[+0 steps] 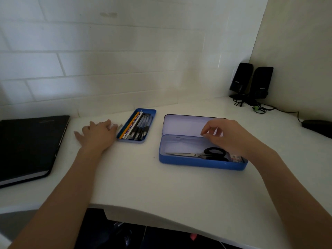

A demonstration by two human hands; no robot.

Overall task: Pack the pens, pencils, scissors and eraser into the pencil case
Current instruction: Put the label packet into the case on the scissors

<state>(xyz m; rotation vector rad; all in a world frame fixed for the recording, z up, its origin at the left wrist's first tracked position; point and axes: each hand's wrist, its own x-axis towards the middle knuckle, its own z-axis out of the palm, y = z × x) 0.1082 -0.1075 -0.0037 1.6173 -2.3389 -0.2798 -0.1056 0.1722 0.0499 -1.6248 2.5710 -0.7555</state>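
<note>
The blue pencil case (197,163) lies open on the white desk, its lid (186,124) tipped back. Black-handled scissors (213,154) lie inside it, and a small eraser (235,157) in a coloured wrapper sits at its right end. Left of the case, a blue tray (150,123) holds several pens and pencils (136,126). My left hand (97,134) rests on the desk beside the tray, fingertips by a small pale object (120,127) at its edge. My right hand (222,136) hovers over the case with loosely curled fingers, holding nothing I can see.
A closed black laptop (30,146) lies at the left. Two black speakers (251,81) with cables stand in the back right corner, and a black mouse (318,127) lies at the right edge. The desk's front edge (161,215) curves near me.
</note>
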